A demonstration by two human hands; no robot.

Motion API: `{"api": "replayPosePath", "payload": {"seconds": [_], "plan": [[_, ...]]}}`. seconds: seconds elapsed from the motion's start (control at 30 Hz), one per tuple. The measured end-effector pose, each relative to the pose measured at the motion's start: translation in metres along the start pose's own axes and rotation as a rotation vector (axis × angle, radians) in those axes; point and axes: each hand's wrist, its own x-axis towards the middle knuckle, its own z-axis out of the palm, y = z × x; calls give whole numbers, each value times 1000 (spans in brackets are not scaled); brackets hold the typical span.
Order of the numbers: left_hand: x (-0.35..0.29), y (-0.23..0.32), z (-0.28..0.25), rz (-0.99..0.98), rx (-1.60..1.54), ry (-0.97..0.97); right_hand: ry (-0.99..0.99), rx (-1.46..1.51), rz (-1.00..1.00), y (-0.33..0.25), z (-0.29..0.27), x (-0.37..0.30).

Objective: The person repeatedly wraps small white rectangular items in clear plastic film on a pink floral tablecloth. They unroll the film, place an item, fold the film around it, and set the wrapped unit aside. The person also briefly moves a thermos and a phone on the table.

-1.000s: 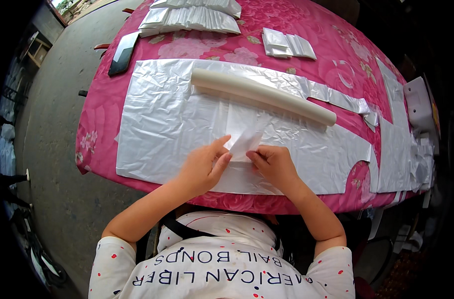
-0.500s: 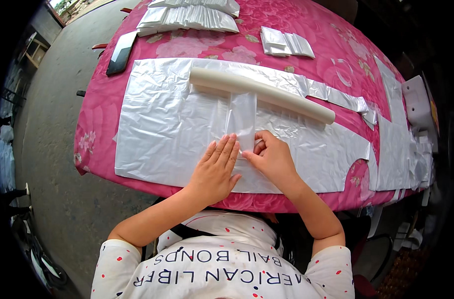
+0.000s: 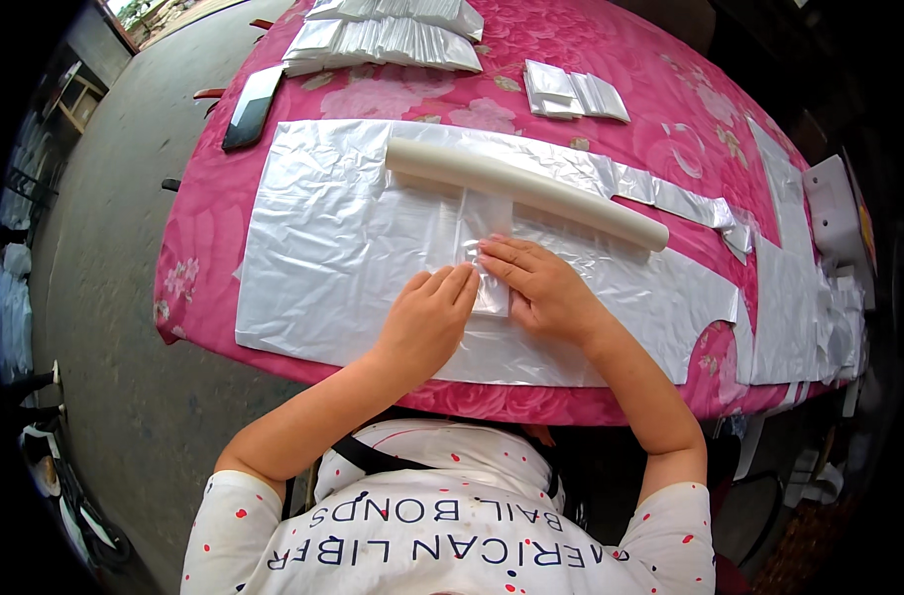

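Pink floral tablecloth (image 3: 670,109) under crinkled silvery sheeting (image 3: 323,258); both hands, left (image 3: 424,322) and right (image 3: 536,288), press flat, fingers spread, on a clear plastic strip (image 3: 484,238).

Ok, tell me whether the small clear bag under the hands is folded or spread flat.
Folded: the small clear bag forms a narrow strip, pressed by the left hand and right hand.

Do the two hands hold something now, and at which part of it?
Both press a small clear plastic bag flat on the silver sheet: left hand on its lower left edge, right hand on its lower right.
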Motion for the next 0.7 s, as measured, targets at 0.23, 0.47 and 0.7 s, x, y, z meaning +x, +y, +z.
{"api": "replayPosePath", "payload": {"seconds": [0.23,0.47,0.7], "plan": [[-12,-10,-4,227,-35,63,72,7,-55,-5,5,-7],[-39,-7,-2,277,-146,2,165,21,-68,-38,23,-37],[-22,1,-8,-233,-411,-93,57,216,443,-39,4,-31]]}}
